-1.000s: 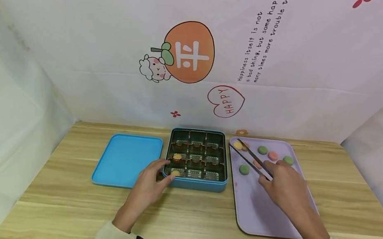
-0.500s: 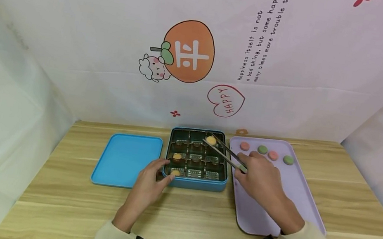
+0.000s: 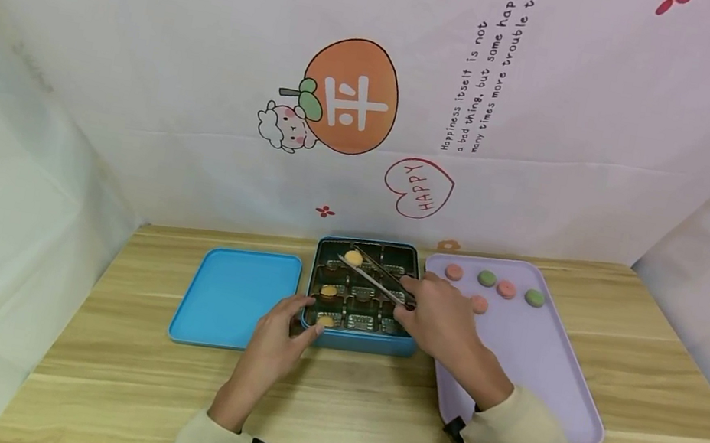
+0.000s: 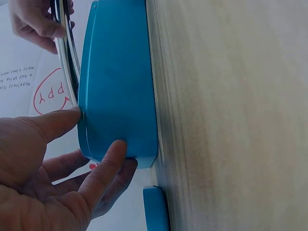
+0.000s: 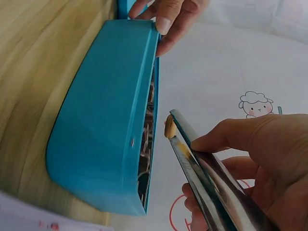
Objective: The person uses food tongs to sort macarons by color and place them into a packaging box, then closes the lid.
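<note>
My right hand (image 3: 444,321) holds metal tongs (image 3: 376,283), whose tips pinch a yellow macaron (image 3: 354,258) over the back row of the blue box (image 3: 364,342). In the right wrist view that macaron (image 5: 170,126) is held just outside the box's opening. My left hand (image 3: 277,337) grips the front left corner of the box, thumb at the front rim and fingers round the side. Two more yellow macarons sit in the left column of the divided insert, one in the middle compartment (image 3: 329,290) and one in the front compartment (image 3: 326,321).
A lilac tray (image 3: 533,374) stands right of the box, partly under my right forearm. On it lie pink macarons (image 3: 507,289) and green macarons (image 3: 487,278). The blue lid (image 3: 236,300) lies left of the box. A printed cloth (image 3: 230,171) hangs behind the wooden table (image 3: 324,418).
My right hand has moved left from the tray to the box, carrying the yellow macaron in the tongs across the back row. The left hand has stayed at its corner.
</note>
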Action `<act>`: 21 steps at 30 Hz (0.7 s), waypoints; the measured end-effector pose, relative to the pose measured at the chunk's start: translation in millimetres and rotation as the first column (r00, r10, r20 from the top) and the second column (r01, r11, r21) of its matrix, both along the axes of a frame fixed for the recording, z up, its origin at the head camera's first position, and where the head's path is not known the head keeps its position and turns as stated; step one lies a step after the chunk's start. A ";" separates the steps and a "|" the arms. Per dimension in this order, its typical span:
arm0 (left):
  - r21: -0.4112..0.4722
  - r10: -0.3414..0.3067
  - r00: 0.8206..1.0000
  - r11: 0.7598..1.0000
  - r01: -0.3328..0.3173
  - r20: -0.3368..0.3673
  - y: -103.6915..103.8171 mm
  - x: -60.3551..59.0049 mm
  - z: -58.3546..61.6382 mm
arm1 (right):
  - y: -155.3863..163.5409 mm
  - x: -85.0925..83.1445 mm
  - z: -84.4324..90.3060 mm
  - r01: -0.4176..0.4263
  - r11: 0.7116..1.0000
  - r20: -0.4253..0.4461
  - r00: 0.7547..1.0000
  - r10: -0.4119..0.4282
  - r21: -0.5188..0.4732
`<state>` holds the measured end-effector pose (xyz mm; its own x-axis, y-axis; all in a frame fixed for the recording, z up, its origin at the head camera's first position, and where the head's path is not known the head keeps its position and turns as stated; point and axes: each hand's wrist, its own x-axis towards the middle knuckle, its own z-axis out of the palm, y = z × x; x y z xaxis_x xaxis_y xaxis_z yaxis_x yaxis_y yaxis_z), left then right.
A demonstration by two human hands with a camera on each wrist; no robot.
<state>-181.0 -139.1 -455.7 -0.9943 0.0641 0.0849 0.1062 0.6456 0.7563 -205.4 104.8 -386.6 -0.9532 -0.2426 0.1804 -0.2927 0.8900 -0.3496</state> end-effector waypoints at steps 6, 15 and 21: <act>-0.005 -0.001 1.000 1.000 0.001 -0.018 1.3 0.6 0.3 | -9.5 -7.8 1.0 0.002 1.000 0.031 1.000 -0.003 0.006; 0.001 -0.004 1.000 1.000 0.004 -0.016 1.5 1.6 1.2 | -23.6 -16.3 0.2 0.017 1.000 0.086 0.996 -0.017 0.003; 0.004 -0.006 1.000 1.000 0.006 -0.015 0.9 1.6 0.8 | -30.3 -21.9 -1.6 0.034 0.999 0.103 0.994 -0.036 0.024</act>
<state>-179.4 -138.2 -454.9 -0.9925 0.0696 0.1004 0.1216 0.6419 0.7571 -227.3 74.6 -388.2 -0.9745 -0.2116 0.0752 -0.2245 0.9069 -0.3567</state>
